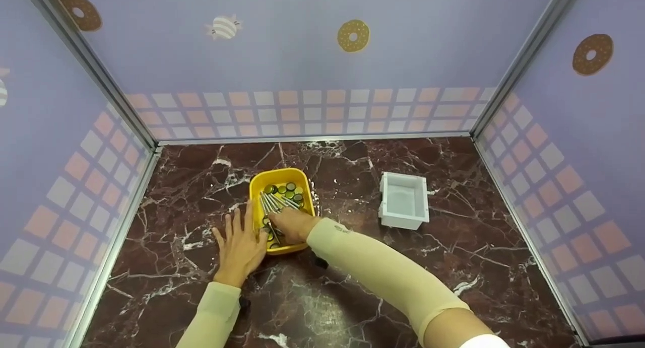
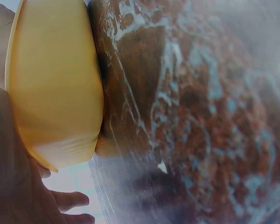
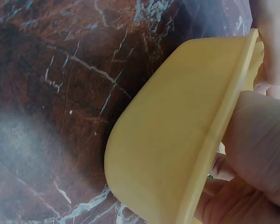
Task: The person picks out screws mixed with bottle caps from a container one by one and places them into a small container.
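Note:
A yellow plastic bin [image 1: 274, 177] stands on the marbled tabletop, holding several long silver screws [image 1: 272, 202] and green-and-gold bottle caps [image 1: 291, 187]. My left hand [image 1: 239, 250] lies along the bin's left side with fingers spread, its thumb over the rim. Inside the near half of the bin, my right hand [image 1: 292, 224] reaches down among the screws and caps. The right wrist view shows its fingers bent behind the bin's wall [image 3: 168, 121]; I cannot tell whether they hold anything. From the left wrist, the bin's outer side [image 2: 56, 84] appears beside my left fingers.
To the right of the yellow bin stands a white plastic box [image 1: 405, 222]. Purple panels [image 1: 302, 66] with metal-framed edges enclose the tabletop [image 1: 342, 267] at the back and both sides.

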Tool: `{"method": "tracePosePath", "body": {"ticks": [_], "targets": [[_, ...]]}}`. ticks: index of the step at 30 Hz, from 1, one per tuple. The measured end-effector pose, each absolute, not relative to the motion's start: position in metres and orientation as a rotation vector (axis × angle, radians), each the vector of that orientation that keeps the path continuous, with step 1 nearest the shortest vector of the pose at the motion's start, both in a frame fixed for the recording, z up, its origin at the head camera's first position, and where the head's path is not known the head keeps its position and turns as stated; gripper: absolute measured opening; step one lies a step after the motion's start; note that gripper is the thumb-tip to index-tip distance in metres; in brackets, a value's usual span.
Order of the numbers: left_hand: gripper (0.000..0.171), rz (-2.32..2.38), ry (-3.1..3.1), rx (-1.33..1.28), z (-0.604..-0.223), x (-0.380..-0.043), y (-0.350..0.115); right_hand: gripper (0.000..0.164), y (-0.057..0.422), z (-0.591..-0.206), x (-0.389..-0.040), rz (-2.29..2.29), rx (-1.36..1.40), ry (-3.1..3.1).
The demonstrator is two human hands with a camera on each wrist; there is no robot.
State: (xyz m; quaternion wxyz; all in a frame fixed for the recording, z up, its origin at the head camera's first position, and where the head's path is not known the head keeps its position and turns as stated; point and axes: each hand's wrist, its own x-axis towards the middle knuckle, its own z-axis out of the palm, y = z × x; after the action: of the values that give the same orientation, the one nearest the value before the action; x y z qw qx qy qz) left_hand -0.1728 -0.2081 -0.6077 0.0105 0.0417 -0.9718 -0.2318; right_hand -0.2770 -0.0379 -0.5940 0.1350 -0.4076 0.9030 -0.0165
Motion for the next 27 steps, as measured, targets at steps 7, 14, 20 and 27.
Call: {"method": "tracePosePath", "body": {"ticks": [7,14,20,27], "targets": [[0.085,-0.718,-3.041,0.141,-0.605,-0.175,-0.208,0.064,-0.032,-0.565,-0.264,-0.118,-1.109,2.602],[0.085,-0.731,-3.055,0.152,-0.607,-0.173,-0.205,0.056,-0.019,-0.561,-0.261,-0.289,-1.128,2.584],[0.082,-0.741,-3.043,0.145,-0.607,-0.172,-0.207,0.049,-0.011,-0.553,-0.261,-0.45,-1.189,2.589],[0.081,-0.772,-3.044,0.166,-0.606,-0.173,-0.208,0.049,0.005,-0.542,-0.261,-0.581,-1.138,2.588]]}}
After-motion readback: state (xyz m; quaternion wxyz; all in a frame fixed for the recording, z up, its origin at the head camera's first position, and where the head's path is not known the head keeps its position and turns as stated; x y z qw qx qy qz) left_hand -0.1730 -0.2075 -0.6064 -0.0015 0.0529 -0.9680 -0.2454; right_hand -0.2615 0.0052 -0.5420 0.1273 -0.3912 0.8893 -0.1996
